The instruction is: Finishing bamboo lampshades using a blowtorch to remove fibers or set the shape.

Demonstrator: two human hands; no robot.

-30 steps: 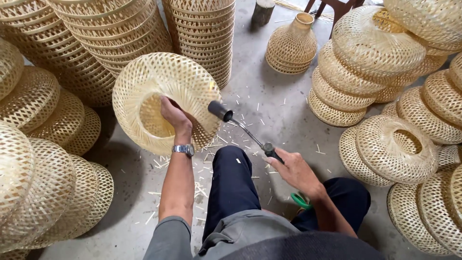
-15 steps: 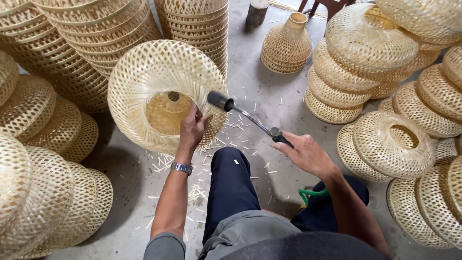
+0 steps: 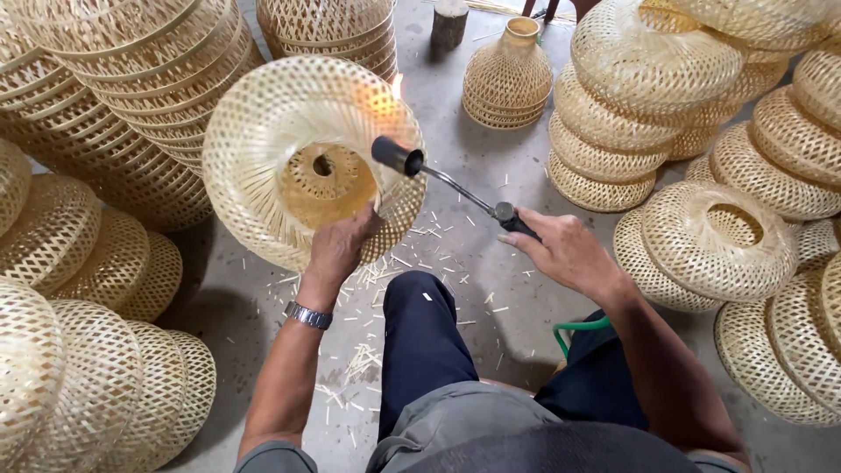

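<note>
My left hand (image 3: 337, 250) grips the lower rim of a round woven bamboo lampshade (image 3: 263, 149), held up tilted with its open inside facing me. A metal watch sits on that wrist. My right hand (image 3: 565, 250) holds a gas torch (image 3: 438, 180) by its handle. The torch's black nozzle points at the shade's right rim, and a small flame shows at the upper right edge of the weave. My legs in dark trousers (image 3: 420, 342) stretch out below.
Stacks of woven bamboo shades surround me: tall nested piles (image 3: 114, 79) at back left, flat round ones (image 3: 79, 368) at left, more (image 3: 718, 236) at right. A vase-shaped shade (image 3: 508, 74) stands behind. Bamboo splinters litter the concrete floor (image 3: 473, 271). A green hose (image 3: 578, 328) lies by my right knee.
My left hand has raised and turned the lampshade toward me. The torch has moved up to its right rim, where a flame now shows.
</note>
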